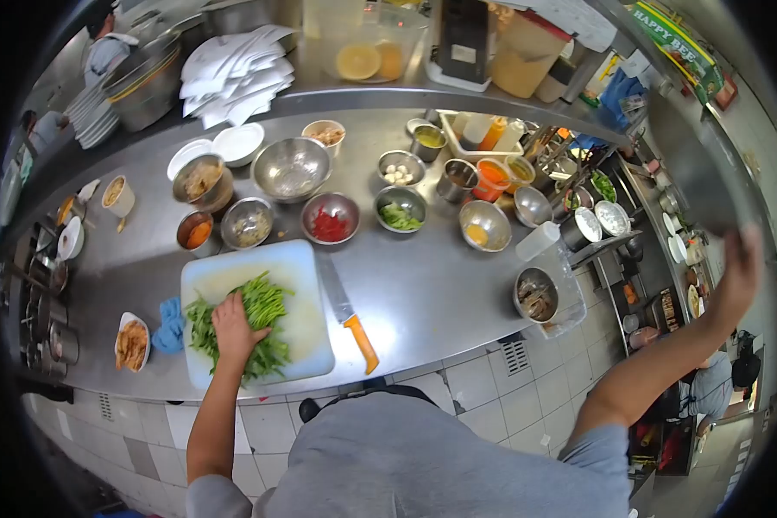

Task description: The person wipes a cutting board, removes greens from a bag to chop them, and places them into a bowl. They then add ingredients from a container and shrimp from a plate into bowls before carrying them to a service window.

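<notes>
At a steel counter [423, 298], on a pale cutting board [312, 345], steadies leafy greens [268, 302], near an orange-handled knife [361, 344] off the board's side, with left hand [235, 328], fingers apart; holds right hand [739, 272] well out, fingers too blurred to tell. Risks scattering loose leaves off the near edge through uneven pressing.

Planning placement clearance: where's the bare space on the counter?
Biggest patch: counter right of the knife, below the yellow-filled bowl, left of the rightmost bowl. The cutting board also has a bare strip right of the greens.
Crowded: the rear bowl rows, especially the right rear around the squeeze bottles.
</notes>
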Motion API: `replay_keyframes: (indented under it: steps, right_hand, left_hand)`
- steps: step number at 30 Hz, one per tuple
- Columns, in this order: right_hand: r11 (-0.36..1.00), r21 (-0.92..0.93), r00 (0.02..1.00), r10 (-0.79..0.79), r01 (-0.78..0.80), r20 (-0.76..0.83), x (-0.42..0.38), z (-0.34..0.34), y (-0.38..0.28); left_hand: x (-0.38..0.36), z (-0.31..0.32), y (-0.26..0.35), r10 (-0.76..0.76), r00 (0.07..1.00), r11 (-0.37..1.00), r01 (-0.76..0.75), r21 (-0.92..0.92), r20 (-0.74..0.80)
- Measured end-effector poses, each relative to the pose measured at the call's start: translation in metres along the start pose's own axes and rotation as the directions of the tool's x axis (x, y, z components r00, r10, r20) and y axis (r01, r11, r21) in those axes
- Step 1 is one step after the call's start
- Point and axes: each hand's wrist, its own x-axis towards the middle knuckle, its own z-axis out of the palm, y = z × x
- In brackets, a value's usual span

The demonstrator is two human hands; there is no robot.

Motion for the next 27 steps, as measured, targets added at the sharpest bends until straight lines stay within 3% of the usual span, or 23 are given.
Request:
replay_keyframes:
  steps: [1,2,3,4,5,6,7,8,9,10,13,14,15,17,19,21,22,23,25,26,27]
  right_hand:
    - [0.995,0.093,0.976,0.019,-0.04,0.219,-0.05,-0.004,-0.001]
    - [0.983,0.163,0.921,-0.14,0.084,0.364,-0.096,0.011,-0.025]
    - [0.923,0.355,0.891,-0.03,-0.149,0.452,-0.146,0.034,-0.038]
    - [0.96,0.222,0.845,0.027,-0.171,0.534,-0.196,0.055,-0.035]
    - [0.875,0.318,0.781,0.103,-0.366,0.615,-0.248,0.08,-0.045]
    - [0.961,0.18,0.786,0.057,-0.212,0.616,-0.299,0.106,-0.052]
    - [0.948,0.229,0.771,0.025,-0.219,0.636,-0.34,0.129,-0.069]
    - [0.968,0.219,0.781,-0.039,-0.126,0.623,-0.386,0.15,-0.068]
    - [0.982,0.182,0.729,-0.084,-0.056,0.679,-0.418,0.162,-0.073]
    - [0.989,0.149,0.669,-0.122,0.017,0.733,-0.442,0.169,-0.078]
    - [0.982,0.132,0.615,-0.187,0.135,0.766,-0.488,0.183,-0.085]
    - [0.986,0.074,0.569,-0.148,0.151,0.809,-0.496,0.184,-0.086]
    - [0.987,0.071,0.566,-0.141,0.144,0.812,-0.501,0.183,-0.092]
    - [0.984,-0.104,0.635,-0.011,0.145,0.773,-0.503,0.184,-0.109]
    - [0.994,-0.065,0.599,-0.004,0.093,0.8,-0.497,0.183,-0.141]
    - [0.965,0.081,0.292,-0.005,-0.25,0.957,-0.512,0.185,-0.157]
    - [0.976,0.164,0.336,-0.108,-0.143,0.936,-0.516,0.188,-0.174]
    - [0.974,0.176,0.329,-0.121,-0.143,0.936,-0.524,0.194,-0.185]
    - [0.994,0.006,0.426,0.043,-0.113,0.904,-0.542,0.215,-0.194]
    - [1.0,0.006,0.519,-0.013,0.015,0.855,-0.564,0.233,-0.183]
    - [1.0,0.023,0.519,-0.028,0.015,0.854,-0.561,0.242,-0.187]
  left_hand:
    - [0.0,0.001,-0.004,-0.008,1.0,1.0,0.008,0.008,0.006]
    - [-0.001,0.003,-0.007,0.032,0.999,0.999,-0.032,0.016,0.004]
    - [-0.001,0.003,-0.011,0.075,0.997,0.997,-0.075,0.024,-0.002]
    - [-0.001,0.001,-0.015,0.072,0.997,0.997,-0.072,0.03,0.0]
    - [-0.001,0.0,-0.017,0.112,0.993,0.993,-0.112,0.022,0.027]
    - [-0.001,-0.003,-0.02,0.156,0.986,0.988,-0.157,0.012,0.057]
    - [-0.003,-0.006,-0.023,0.165,0.984,0.986,-0.166,0.014,0.066]
    - [-0.004,-0.009,-0.024,0.194,0.978,0.981,-0.195,-0.002,0.08]
    - [-0.006,-0.01,-0.027,0.224,0.97,0.975,-0.223,-0.021,0.097]
    - [-0.007,-0.007,-0.03,0.238,0.967,0.971,-0.238,-0.014,0.086]
    - [-0.009,-0.007,-0.029,0.229,0.97,0.973,-0.229,-0.01,0.075]
    - [-0.009,-0.004,-0.031,0.224,0.971,0.974,-0.225,-0.005,0.084]
    - [-0.01,-0.005,-0.03,0.226,0.97,0.974,-0.227,-0.003,0.092]
    - [-0.009,-0.01,-0.027,0.169,0.975,0.985,-0.173,0.018,0.147]
    - [-0.007,-0.003,-0.032,0.143,0.975,0.987,-0.152,0.041,0.172]
    - [-0.005,-0.004,-0.033,0.139,0.962,0.989,-0.149,0.024,0.233]
    - [-0.004,-0.006,-0.034,0.14,0.957,0.99,-0.14,-0.02,0.255]
    - [-0.004,-0.005,-0.039,0.125,0.959,0.992,-0.125,-0.016,0.254]
    - [-0.002,0.005,-0.048,0.166,0.971,0.973,-0.134,-0.188,0.171]
    - [-0.002,0.005,-0.052,0.15,0.975,0.976,-0.12,-0.181,0.164]
    - [-0.002,0.002,-0.053,0.15,0.977,0.968,-0.114,-0.224,0.153]
